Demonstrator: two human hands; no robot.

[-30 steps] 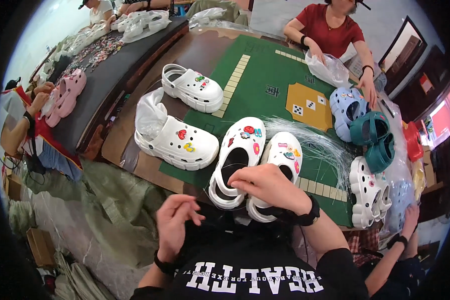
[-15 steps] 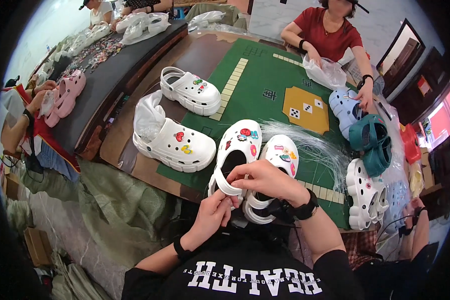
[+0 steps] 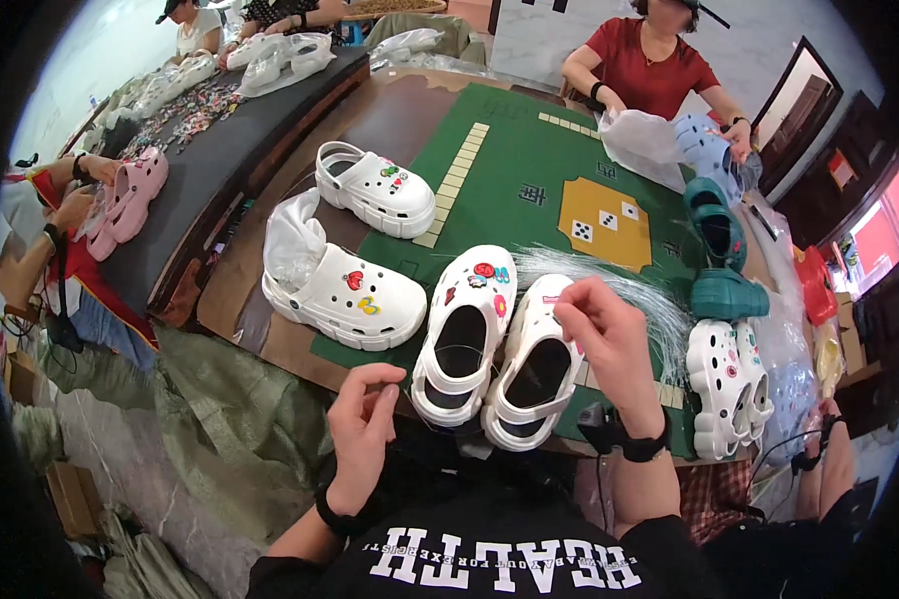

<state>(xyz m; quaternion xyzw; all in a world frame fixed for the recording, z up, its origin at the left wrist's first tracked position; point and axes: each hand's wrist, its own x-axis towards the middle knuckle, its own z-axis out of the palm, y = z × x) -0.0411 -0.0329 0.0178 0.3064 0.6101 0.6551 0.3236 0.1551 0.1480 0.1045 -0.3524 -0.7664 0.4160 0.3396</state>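
Two white clogs with colourful charms stand side by side before me, heels toward me. My left hand (image 3: 362, 429) is beside the heel of the left clog (image 3: 432, 351), thumb and fingers apart, holding nothing I can see. A thin clear strand loops across that clog's opening. Above the toe of the right clog (image 3: 514, 344) hovers my right hand (image 3: 611, 334), its fingers loosely bent and apart, partly hiding the charms there. Beyond the toes a bundle of thin clear plastic strands (image 3: 654, 317) fans across the green mat (image 3: 499, 150).
Another white clog (image 3: 355, 304) stuffed with plastic and a further white clog (image 3: 380, 195) stand left. Teal clogs (image 3: 714, 235) and a white pair (image 3: 719, 384) line the right edge. Across the table, a person in red (image 3: 649, 65) handles a plastic bag (image 3: 639, 145) and light-blue clogs (image 3: 704, 150).
Both my hands have left the left clog's heel strap; the left hand moved left, the right up over the right clog. The co-worker has lifted the light-blue clogs; the teal clogs have shifted.
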